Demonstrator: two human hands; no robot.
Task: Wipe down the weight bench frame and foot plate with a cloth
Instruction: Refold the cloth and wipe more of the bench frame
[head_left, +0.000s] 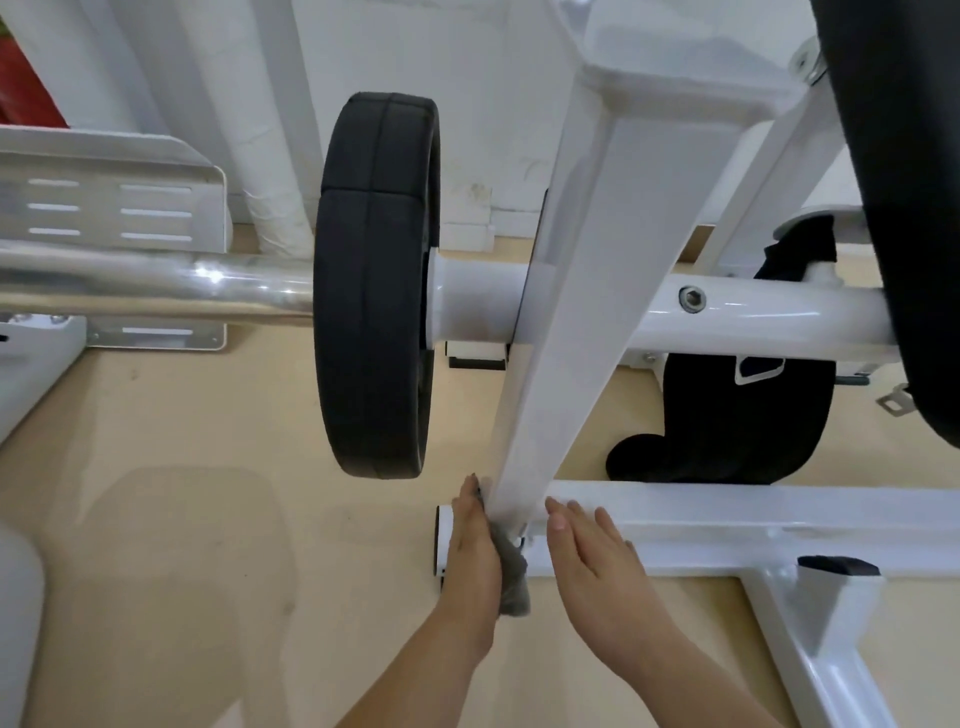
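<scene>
Left hand (470, 545), fingers straight, presses the grey cloth (511, 577) to the left face of the slanted frame post (561, 332) at its foot. Right hand (592, 551), fingers flat, lies just right of it. The post's long axis runs upward.

Upright post (561, 312) between both hands — roller (376, 286) to its left.

Your cloth (511, 577) reads plain mid-grey. The frame post (561, 322) you work on is glossy white, the same white as the base rail (727, 512) and the cross tube (753, 312).

Disc (376, 286): matte black, thin seam lines crossing its tread.
Bar (156, 283): mirror chrome.
Foot plate (109, 171): pale silver-grey, patterned with two columns of short horizontal slots.
Pad (904, 182): black.
Fabric (727, 415) under the tube: black, with a small white outlined mark.
Floor (156, 415): beige.
Red shape (26, 88) in your top left corner.
</scene>
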